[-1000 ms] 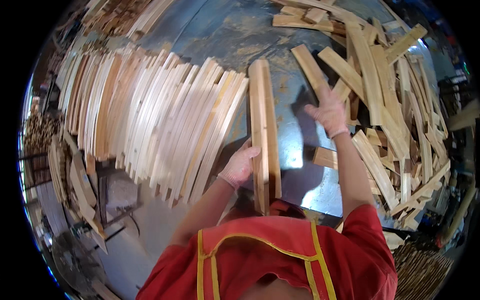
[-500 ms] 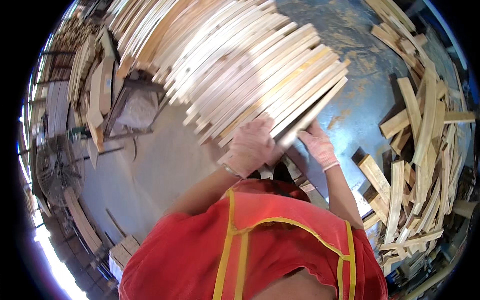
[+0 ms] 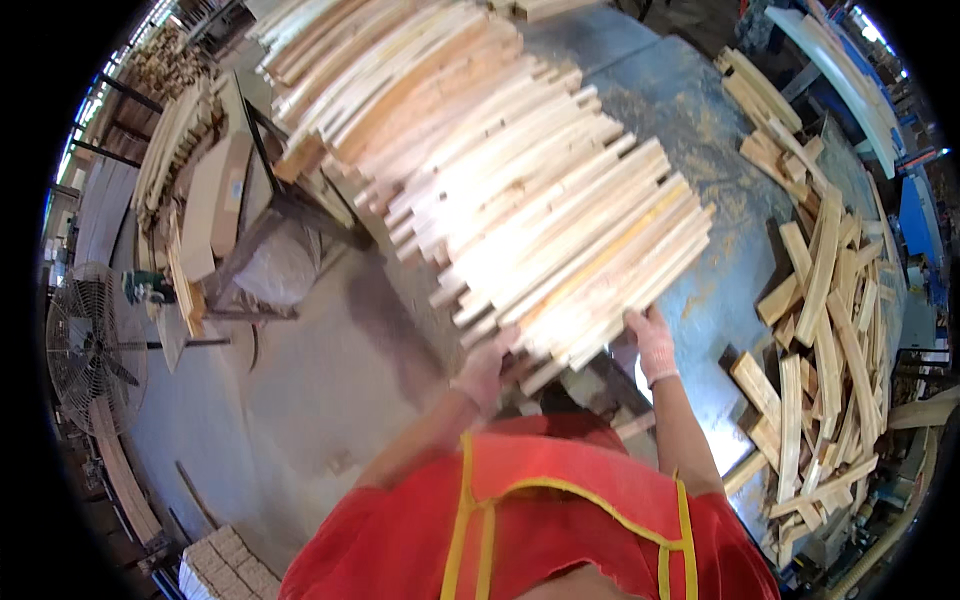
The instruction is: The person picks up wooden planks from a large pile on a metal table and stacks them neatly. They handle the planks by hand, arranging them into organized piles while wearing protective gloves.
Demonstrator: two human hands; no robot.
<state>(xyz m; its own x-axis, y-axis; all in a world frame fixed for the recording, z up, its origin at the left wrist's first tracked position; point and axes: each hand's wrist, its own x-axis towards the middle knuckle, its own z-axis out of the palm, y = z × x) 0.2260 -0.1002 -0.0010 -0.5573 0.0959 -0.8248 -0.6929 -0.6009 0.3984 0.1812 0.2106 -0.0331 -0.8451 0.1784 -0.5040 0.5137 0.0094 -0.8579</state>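
Note:
A long row of pale wooden strips (image 3: 540, 240) lies side by side on the metal table, their ends uneven. My left hand (image 3: 482, 374), in a pale pinkish work glove, is at the left ends of the nearest strips; its fingers are smeared by motion. My right hand (image 3: 653, 346), gloved alike, grips the near edge of the row with its thumb against the outermost strip. The fingers under the wood are hidden. One strip end sticks out toward me between the hands.
On the right, a loose heap of wooden pieces (image 3: 825, 350) covers the side of the bluish metal table (image 3: 690, 110). Left stand a floor fan (image 3: 95, 348) and a dark-framed rack with boards (image 3: 232, 190). A block of stacked wood (image 3: 232, 568) sits at lower left.
The nearest strip, tilted apart from the row before, now lies against the others. My left hand has moved from the top of the strips to their left ends. The view has shifted.

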